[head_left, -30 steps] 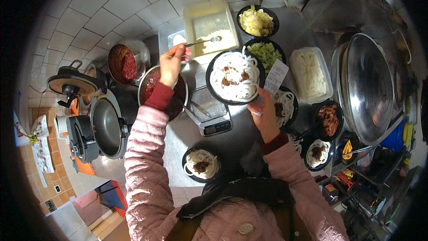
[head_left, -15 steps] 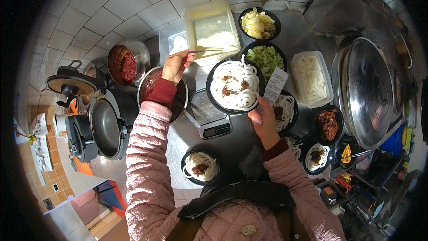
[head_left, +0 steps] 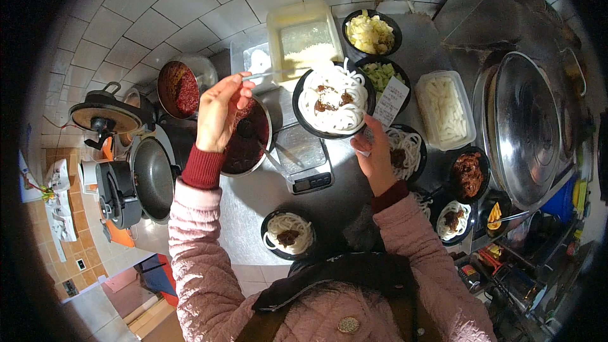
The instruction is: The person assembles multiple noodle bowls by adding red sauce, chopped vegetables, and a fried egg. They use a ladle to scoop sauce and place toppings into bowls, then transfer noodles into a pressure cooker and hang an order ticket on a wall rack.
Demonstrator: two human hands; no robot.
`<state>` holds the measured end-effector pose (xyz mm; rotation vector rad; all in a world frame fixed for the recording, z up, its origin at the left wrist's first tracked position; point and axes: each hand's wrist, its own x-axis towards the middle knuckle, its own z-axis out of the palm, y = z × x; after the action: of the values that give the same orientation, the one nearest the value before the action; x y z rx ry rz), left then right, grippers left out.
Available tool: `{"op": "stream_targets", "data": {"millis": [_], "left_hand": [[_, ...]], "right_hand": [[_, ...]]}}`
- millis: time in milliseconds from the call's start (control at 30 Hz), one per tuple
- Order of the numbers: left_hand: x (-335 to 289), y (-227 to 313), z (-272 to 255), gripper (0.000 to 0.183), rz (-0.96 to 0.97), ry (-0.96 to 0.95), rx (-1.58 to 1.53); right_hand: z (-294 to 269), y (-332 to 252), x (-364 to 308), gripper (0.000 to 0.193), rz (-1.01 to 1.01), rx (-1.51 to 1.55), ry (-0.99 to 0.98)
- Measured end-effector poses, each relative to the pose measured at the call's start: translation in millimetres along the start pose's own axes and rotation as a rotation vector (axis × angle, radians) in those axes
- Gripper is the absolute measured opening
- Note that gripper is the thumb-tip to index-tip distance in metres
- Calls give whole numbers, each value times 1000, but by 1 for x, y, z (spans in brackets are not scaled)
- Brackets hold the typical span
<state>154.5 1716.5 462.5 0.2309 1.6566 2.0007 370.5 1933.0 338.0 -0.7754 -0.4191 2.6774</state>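
Observation:
My left hand (head_left: 219, 109) is closed on the thin handle of a spoon (head_left: 261, 76), its far end blurred and hard to make out near a pale plastic tub (head_left: 273, 33) of white granules. Pinched at the near right rim by my right hand (head_left: 373, 157) is a black bowl (head_left: 304, 124), lifted and tilted. It is piled with thick white noodles (head_left: 316, 102), dabs of brown sauce and a sprinkle of white bits. A printed paper slip (head_left: 391, 102) rises from that same hand. Below and left of the bowl lies a digital scale (head_left: 310, 181).
A pot of dark red sauce (head_left: 244, 145) stands under my left wrist. Other noodle bowls (head_left: 288, 235) sit nearby. Chopped greens (head_left: 380, 77), cabbage (head_left: 369, 31), a tub of white sticks (head_left: 446, 109) and a big metal lid (head_left: 529, 130) line the back and right.
My left hand has drawn back to the left with the spoon, away from the tub. The noodle bowl in my right hand has risen slightly and tilted.

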Motion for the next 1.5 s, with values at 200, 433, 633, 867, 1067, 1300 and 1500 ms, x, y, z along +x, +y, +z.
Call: {"op": "stream_targets", "data": {"millis": [200,433,633,867,1067,1300,1500], "left_hand": [[-47,8,6,25,335,-75,424],[-45,1,-8,25,217,15,174],[-6,-10,-56,26,189,203,-100],[35,-51,-68,24,231,331,4],[64,-82,-24,27,222,202,498],[88,-100,-24,24,30,209,295],[78,-78,-41,23,-110,277,-14]], "right_hand": [[12,2,1,21,-7,5,0],[4,4,4,20,8,-12,-14],[-1,4,-3,19,-6,-38,-18],[-8,-3,-18,22,16,-30,-20],[-11,-1,-25,24,-5,-47,135],[-10,-4,-25,19,13,-53,17],[-7,-4,-23,20,21,-95,-12]]}}
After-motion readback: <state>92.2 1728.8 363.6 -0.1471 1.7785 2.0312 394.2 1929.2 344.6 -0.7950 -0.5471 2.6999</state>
